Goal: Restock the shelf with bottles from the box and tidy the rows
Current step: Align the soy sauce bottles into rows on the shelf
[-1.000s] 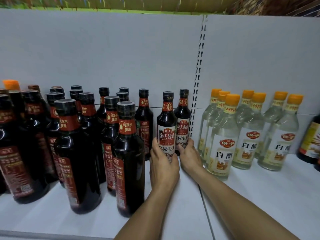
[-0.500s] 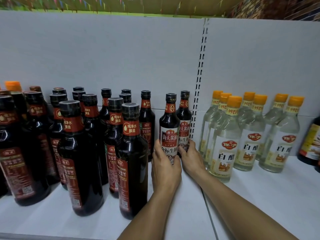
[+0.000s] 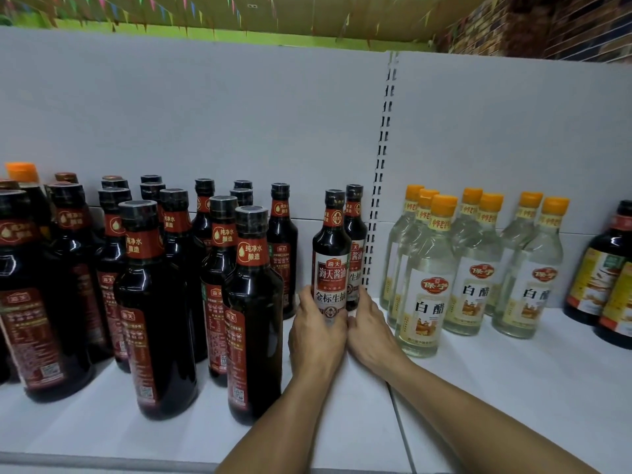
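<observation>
Closely, left hand (image 3: 318,336) grips front soy sauce bottle (image 3: 331,265); right hand (image 3: 371,330) clasps rear soy sauce bottle (image 3: 355,230) just behind.

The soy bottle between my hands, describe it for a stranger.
Find the slotted upright strip in the back panel. Just left of it stand two small dark bottles; it is the front bottle, between the left hand and right hand. Its label is white, unlike the bigger red-labelled bottles leftward.

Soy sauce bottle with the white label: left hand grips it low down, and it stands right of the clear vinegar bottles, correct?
No. The head view shows the soy sauce bottle, gripped low by the left hand, standing left of the vinegar bottles, not right.
</observation>
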A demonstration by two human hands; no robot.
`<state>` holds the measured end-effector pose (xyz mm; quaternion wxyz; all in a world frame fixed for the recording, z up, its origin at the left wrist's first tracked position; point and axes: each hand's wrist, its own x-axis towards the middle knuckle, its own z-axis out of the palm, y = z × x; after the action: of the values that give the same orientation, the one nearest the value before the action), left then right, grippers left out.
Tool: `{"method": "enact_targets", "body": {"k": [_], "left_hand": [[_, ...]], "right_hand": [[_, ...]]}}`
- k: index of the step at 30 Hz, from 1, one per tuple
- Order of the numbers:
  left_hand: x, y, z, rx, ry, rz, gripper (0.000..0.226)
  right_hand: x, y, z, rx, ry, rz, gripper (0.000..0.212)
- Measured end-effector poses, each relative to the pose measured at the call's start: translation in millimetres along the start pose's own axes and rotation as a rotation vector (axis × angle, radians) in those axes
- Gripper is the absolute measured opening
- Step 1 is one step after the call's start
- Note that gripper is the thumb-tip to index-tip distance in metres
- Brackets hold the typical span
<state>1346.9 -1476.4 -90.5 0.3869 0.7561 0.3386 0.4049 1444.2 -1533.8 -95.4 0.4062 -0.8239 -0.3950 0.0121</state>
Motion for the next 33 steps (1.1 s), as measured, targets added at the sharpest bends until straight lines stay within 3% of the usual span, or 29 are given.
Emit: {"method": "enact_targets", "body": {"k": [5, 12, 16, 19, 33], "left_hand": [[-1, 0, 2, 0.003, -0.081, 0.076, 0.060], [1, 3, 6, 0.038, -0.160, 0.074, 0.052], [2, 3, 6, 0.102, -0.213, 0.052, 0.070], [2, 1, 9, 0.118, -0.238, 0.060, 0.059], [2, 2, 8, 0.131, -0.219, 0.070, 0.054]], "right_hand": [[-15, 5, -6, 0.026, -0.033, -0.066, 0.063], [-14, 10, -7, 0.108, 0.031, -0.022, 0.050], [-13, 8, -6, 0.149, 0.064, 0.005, 0.048], [-12, 9, -5, 0.141, 0.084, 0.011, 0.048], [-11, 4, -5, 0.053, 0.084, 0.025, 0.050]]}}
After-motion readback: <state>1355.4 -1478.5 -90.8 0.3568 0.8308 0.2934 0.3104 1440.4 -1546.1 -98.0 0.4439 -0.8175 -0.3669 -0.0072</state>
